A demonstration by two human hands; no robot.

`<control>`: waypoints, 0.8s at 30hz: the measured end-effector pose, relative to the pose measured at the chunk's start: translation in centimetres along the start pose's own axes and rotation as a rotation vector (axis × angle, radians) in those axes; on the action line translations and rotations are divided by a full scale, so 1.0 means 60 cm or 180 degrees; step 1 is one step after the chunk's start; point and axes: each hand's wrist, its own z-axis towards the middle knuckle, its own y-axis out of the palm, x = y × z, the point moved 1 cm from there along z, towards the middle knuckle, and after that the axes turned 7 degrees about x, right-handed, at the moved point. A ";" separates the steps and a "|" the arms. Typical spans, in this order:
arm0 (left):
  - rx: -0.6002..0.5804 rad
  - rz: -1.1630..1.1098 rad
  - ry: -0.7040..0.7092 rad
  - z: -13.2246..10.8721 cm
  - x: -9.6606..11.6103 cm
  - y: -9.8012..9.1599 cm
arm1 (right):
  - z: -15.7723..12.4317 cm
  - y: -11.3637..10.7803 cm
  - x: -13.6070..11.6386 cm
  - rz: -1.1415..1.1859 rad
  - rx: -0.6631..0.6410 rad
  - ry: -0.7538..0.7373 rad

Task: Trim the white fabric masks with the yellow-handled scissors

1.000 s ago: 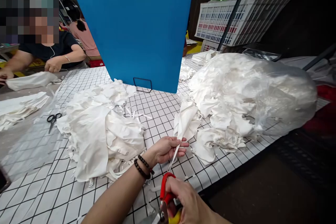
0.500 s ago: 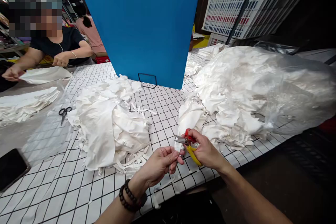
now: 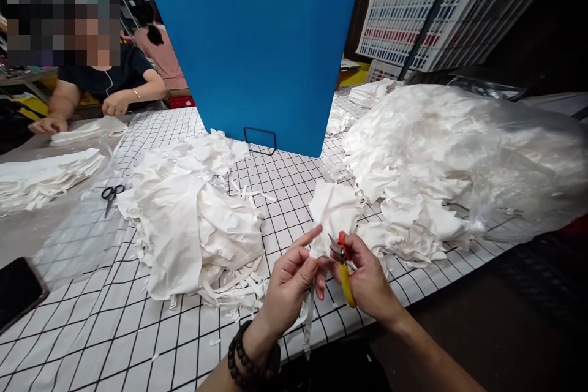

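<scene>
My left hand (image 3: 291, 282) pinches the near end of a white fabric piece (image 3: 337, 205) between thumb and fingers, with its index finger stretched out over the cloth. A narrow white strap (image 3: 309, 318) hangs below the fingers toward the table edge. Just to the right, my right hand (image 3: 370, 285) is wrapped round small snips (image 3: 344, 269) with red and yellow handles. Their short blades point up and left, close beside the fabric; I cannot tell whether they touch it. The far part of the piece lies on the checked tablecloth (image 3: 285, 208).
Left lies a heap of white fabric pieces (image 3: 202, 226), with black scissors (image 3: 111, 199) and a phone (image 3: 21, 294) beyond. A clear bag (image 3: 459, 141) of white pieces spills out at right. A blue board (image 3: 252, 49) stands ahead. A co-worker (image 3: 110, 82) handles cloth at far left.
Both my hands have shifted slightly right. My left index finger has extended, and the strap now hangs lower below the hand. The co-worker's hands have moved right, with the cloth lowered.
</scene>
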 end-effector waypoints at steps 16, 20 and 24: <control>-0.0193 0.1310 0.0771 -0.003 0.000 -0.003 | -0.021 -0.080 -0.092 -0.2450 -0.0628 -0.0067; -0.0291 0.1486 0.0834 -0.006 0.003 -0.004 | -0.018 -0.074 -0.095 -0.2572 -0.0631 -0.0161; -0.0329 0.1516 0.0864 -0.006 0.000 -0.007 | -0.018 -0.070 -0.097 -0.2607 -0.0645 -0.0213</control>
